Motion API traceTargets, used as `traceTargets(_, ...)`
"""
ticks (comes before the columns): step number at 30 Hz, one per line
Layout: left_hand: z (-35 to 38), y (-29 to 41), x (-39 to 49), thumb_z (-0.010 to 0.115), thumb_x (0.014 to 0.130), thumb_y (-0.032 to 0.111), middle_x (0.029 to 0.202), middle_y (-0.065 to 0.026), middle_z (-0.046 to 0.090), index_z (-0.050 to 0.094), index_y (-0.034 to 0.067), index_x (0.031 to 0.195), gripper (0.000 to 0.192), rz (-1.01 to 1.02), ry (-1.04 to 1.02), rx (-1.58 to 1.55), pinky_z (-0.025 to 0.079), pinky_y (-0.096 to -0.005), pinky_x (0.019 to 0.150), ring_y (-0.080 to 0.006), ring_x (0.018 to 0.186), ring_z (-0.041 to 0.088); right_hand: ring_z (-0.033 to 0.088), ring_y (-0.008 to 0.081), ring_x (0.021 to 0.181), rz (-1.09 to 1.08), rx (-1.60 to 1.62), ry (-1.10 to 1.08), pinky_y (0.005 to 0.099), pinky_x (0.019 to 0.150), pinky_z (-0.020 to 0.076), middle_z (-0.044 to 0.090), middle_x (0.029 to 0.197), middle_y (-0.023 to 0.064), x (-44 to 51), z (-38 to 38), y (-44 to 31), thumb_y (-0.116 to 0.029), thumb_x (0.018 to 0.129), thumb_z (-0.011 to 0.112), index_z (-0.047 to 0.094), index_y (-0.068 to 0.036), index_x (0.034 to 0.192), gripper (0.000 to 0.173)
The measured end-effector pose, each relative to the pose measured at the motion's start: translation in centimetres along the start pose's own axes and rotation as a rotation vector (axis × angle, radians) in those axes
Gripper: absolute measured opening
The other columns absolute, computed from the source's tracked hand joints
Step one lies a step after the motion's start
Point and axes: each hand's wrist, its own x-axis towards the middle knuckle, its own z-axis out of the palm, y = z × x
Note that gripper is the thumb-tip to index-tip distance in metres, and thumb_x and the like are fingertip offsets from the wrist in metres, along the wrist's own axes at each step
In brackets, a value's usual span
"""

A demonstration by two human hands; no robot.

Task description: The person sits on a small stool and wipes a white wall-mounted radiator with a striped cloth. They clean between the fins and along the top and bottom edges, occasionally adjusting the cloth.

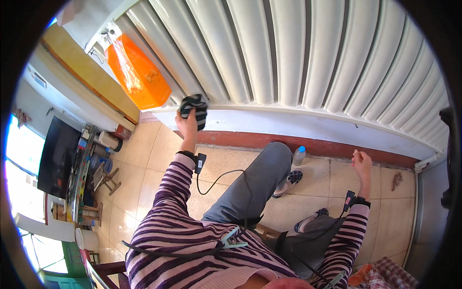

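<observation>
My left hand (187, 124) grips a folded dark cloth with light stripes (195, 110) at the lower edge of a white column radiator (252, 54). Just beside it, an orange bag in a clear plastic wrapper (139, 72) hangs against the radiator's left end. Over on the right, my right hand (362, 163) is held up in front of the red baseboard (339, 149), its fingers curled in and nothing visible in them. A clear bottle with a blue cap (299, 156) stands on the floor by my knee.
A small brown item (396, 181) lies on the tiles at right, near a grey metal panel (433, 209). Checked cloth (389, 274) is at lower right. Across the room are a folding stool (107, 179), a television (59, 159) and a white bucket (86, 238). Cables run from both wrists.
</observation>
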Motion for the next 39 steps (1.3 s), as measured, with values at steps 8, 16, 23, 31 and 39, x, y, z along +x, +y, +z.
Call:
traceTargets(8, -0.1, -1.9, 1.0, 0.083, 0.073, 0.053, 0.123, -0.0212, 0.062, 0.050, 0.002, 0.136, 0.087, -0.225, 0.040, -0.183, 0.047, -0.0403, 0.095, -0.0308, 0.111, 0.060, 0.059, 0.0111, 0.053, 0.025, -0.012, -0.038, 0.0274, 0.051, 0.0480, 0.065, 0.069, 0.0050, 0.4, 0.6, 0.0, -0.035, 0.099, 0.061, 0.066, 0.001, 0.089, 0.037)
traceTargets(16, 2.8, 2.2, -4.7, 0.077, 0.079, 0.049, 0.120, -0.0232, 0.055, 0.047, -0.002, 0.136, 0.082, 0.048, -0.124, 0.052, 0.048, -0.0478, 0.094, -0.0420, 0.112, 0.058, 0.060, 0.0117, 0.052, -0.062, -0.137, -0.058, 0.0279, 0.051, 0.0479, 0.065, 0.068, 0.0052, 0.7, 1.3, 0.3, -0.035, 0.099, 0.061, 0.066, 0.001, 0.087, 0.038)
traceTargets(23, 2.7, 5.4, -7.5, 0.077, 0.081, 0.038, 0.120, -0.0177, 0.054, 0.053, 0.005, 0.133, 0.066, 0.192, -0.254, 0.202, 0.053, -0.0484, 0.084, -0.0390, 0.106, 0.061, 0.059, 0.0117, 0.052, -0.051, -0.107, -0.073, 0.0283, 0.050, 0.0477, 0.064, 0.066, 0.0052, 1.1, 2.4, 0.5, -0.034, 0.098, 0.062, 0.065, 0.001, 0.085, 0.037)
traceTargets(31, -2.2, 2.0, -1.9, 0.081, 0.071, 0.020, 0.113, -0.0125, 0.058, 0.063, 0.021, 0.127, 0.058, 0.533, -0.328, 0.561, 0.054, -0.0437, 0.080, -0.0350, 0.102, 0.062, 0.058, 0.0127, 0.055, -0.042, -0.103, -0.108, 0.0289, 0.052, 0.0466, 0.061, 0.065, 0.0058, 0.2, 1.8, 1.3, -0.029, 0.100, 0.060, 0.061, 0.001, 0.082, 0.035)
traceTargets(39, -6.4, -7.9, 6.1, 0.071, 0.080, 0.016, 0.103, -0.0165, 0.069, 0.064, 0.013, 0.127, 0.048, -0.082, -0.162, 0.323, 0.057, -0.0435, 0.074, -0.0374, 0.088, 0.070, 0.058, 0.0116, 0.053, -0.011, -0.086, -0.137, 0.0287, 0.050, 0.0468, 0.060, 0.067, 0.0045, -0.2, 1.6, 1.5, -0.030, 0.100, 0.060, 0.060, 0.000, 0.084, 0.035)
